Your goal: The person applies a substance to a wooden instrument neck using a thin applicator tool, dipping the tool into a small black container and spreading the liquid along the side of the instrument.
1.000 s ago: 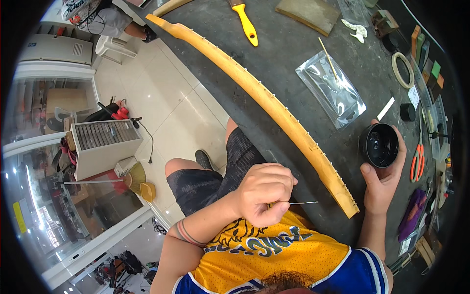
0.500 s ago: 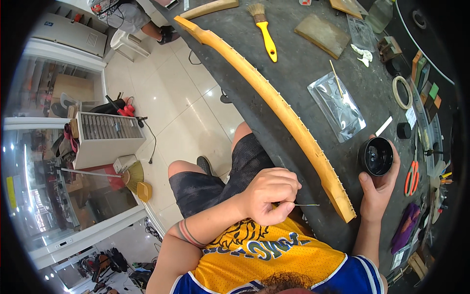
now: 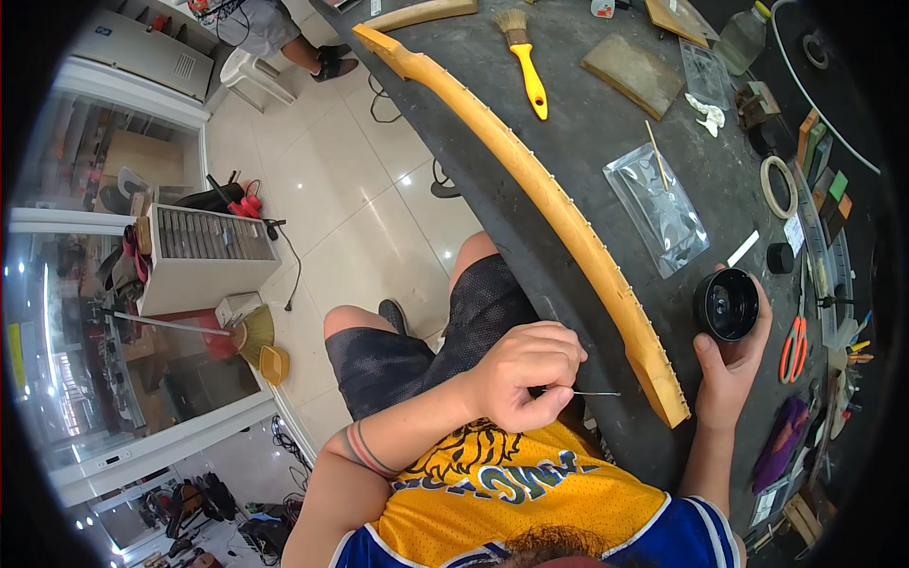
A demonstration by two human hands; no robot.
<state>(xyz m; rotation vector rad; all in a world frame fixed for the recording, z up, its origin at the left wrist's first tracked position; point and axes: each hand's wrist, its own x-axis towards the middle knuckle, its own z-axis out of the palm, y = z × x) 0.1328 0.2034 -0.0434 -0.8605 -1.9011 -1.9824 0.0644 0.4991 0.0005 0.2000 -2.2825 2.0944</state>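
My left hand (image 3: 530, 374) is closed on a thin metal tool (image 3: 598, 394), its tip pointing right over the bench near the lower part of a long wooden neck (image 3: 554, 213), which lies diagonally with small metal points along its right edge. My right hand (image 3: 734, 355) grips a small round black container (image 3: 725, 305), open side up, right of the neck. Above it lie a white strip (image 3: 743, 248), a black lid (image 3: 779, 257) and a clear plastic packet (image 3: 653, 208) with a wooden stick on it. Orange scissors (image 3: 793, 350) lie right of my right hand.
The dark bench (image 3: 653, 114) also holds a yellow brush (image 3: 530, 76), a tan block (image 3: 630, 78), a tape ring (image 3: 778, 187), a bottle (image 3: 741, 38) and a purple cloth (image 3: 778, 445). Another person's leg (image 3: 308, 52) is beside a white stool (image 3: 254, 78). A cabinet (image 3: 208, 260) stands left.
The bench and surroundings have shifted slightly in the view as the camera moved. Both hands still hold the same things; the container sits a little lower in the picture. More of the bench's far end shows.
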